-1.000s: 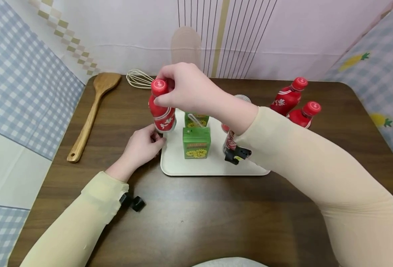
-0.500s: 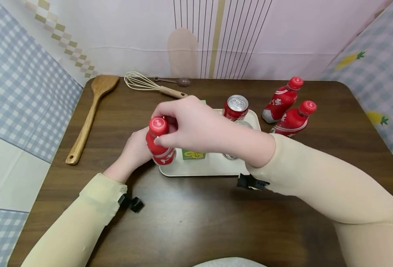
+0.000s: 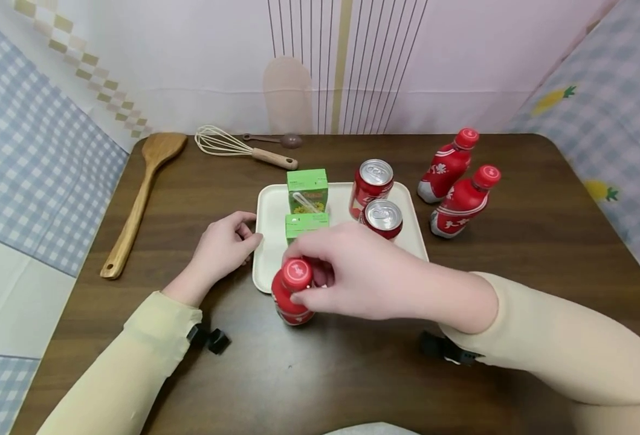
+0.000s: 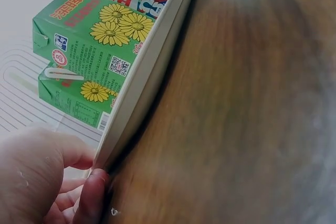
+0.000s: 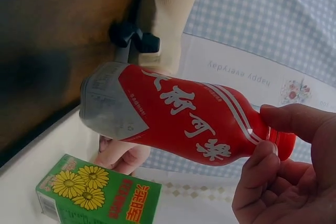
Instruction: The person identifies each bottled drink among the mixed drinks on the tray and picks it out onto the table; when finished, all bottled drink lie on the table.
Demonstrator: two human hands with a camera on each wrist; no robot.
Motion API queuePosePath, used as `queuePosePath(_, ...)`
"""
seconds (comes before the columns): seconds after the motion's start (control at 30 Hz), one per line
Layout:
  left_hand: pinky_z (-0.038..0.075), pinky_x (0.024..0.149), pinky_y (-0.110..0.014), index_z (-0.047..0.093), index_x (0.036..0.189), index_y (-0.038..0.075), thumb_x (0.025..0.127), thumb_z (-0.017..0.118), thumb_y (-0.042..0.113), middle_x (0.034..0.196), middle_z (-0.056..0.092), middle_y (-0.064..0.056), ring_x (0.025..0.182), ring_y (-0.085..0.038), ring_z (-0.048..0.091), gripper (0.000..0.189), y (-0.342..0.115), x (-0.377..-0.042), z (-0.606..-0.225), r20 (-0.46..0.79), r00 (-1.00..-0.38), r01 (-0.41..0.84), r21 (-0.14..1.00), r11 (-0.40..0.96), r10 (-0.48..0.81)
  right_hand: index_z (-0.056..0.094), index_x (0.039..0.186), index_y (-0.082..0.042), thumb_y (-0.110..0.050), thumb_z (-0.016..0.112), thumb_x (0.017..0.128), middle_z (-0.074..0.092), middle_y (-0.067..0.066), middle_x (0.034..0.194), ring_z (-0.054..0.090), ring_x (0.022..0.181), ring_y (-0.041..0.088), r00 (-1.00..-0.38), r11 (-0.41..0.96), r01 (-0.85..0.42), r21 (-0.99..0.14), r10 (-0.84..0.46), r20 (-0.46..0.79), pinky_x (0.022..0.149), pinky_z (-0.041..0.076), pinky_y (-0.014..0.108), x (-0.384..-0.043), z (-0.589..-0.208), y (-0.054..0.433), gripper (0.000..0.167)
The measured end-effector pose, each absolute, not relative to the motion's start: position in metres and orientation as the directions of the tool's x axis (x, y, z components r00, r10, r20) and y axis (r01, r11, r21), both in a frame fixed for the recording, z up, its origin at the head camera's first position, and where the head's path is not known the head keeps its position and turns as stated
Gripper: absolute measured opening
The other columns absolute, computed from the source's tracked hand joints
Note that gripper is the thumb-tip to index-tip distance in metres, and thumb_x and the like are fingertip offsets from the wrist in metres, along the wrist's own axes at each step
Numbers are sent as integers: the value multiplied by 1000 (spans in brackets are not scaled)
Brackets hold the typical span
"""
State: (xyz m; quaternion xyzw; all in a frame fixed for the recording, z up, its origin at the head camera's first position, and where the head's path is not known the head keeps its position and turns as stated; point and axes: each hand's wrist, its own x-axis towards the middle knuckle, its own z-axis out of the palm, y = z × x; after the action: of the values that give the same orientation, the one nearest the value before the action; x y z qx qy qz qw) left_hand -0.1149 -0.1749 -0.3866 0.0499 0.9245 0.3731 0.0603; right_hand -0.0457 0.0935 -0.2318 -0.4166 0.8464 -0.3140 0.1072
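My right hand (image 3: 360,272) pinches a red cola bottle (image 5: 184,114) by its neck, just under the red cap. The bottle is upright over the near left edge of the white tray (image 3: 269,254). At the tray's left rim my left hand (image 3: 223,248) grips the edge between thumb and fingers; the left wrist view shows the thumb (image 4: 92,195) right at the rim. Two green drink cartons with yellow flowers stand on the tray, a rear carton (image 3: 307,192) and a front carton (image 4: 100,30). Beside them are two red cans, a far can (image 3: 373,181) and a near can (image 3: 383,219), partly behind my right hand.
Right of the tray stand two more red bottles, one farther (image 3: 446,166) and one nearer (image 3: 463,202). A wooden spatula (image 3: 144,199) lies at the left. Toward the back lie a whisk (image 3: 243,148) and a small brown spoon (image 3: 276,140).
My right hand has carried the bottle from above the tray's left side toward me and slightly right. My left hand stays at the tray's left rim.
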Motion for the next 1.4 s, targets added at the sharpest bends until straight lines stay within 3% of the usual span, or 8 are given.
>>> queuePosePath(0.3,55,60,-33,61,135,6,95,63,23,90,67,-8,59,-16,66,44,-177,-115,-390,-81,-988,37,699,714,131,71,104,-28,-18,83,84,60,-17,82,55,69,1,-663,470,-594,-653,-746,66,63,49,22,-25,-231,133,26)
queuePosePath(0.53,56,60,-33,60,136,5,95,64,23,91,67,-9,59,-16,66,45,-170,-114,-388,-106,-985,22,716,698,139,70,103,-30,-9,85,81,62,-20,87,55,68,2,-714,477,-600,-643,-682,160,60,47,21,-17,-243,185,34)
queuePosePath(0.77,56,59,-33,61,137,6,95,65,23,90,67,-9,59,-17,66,45,-169,-116,-387,-101,-985,23,718,695,137,72,106,-32,-10,89,79,62,-20,80,54,60,4,-807,568,-511,-645,-575,133,54,45,20,-11,-246,226,38)
queuePosePath(0.97,56,59,-33,60,138,7,96,65,22,90,66,-9,60,-18,66,45,-174,-114,-388,-108,-986,11,720,694,127,73,107,-34,-13,90,79,67,-16,83,58,65,7,-893,687,-394,-610,-442,79,57,47,21,-8,-244,254,38)
queuePosePath(1.4,56,58,-32,61,136,6,95,65,21,88,67,-9,59,-17,66,44,-176,-114,-391,-84,-987,34,720,693,136,76,104,-26,-10,89,79,68,-5,78,58,64,12,-986,779,-159,-607,-157,56,58,43,20,-26,-256,299,32)
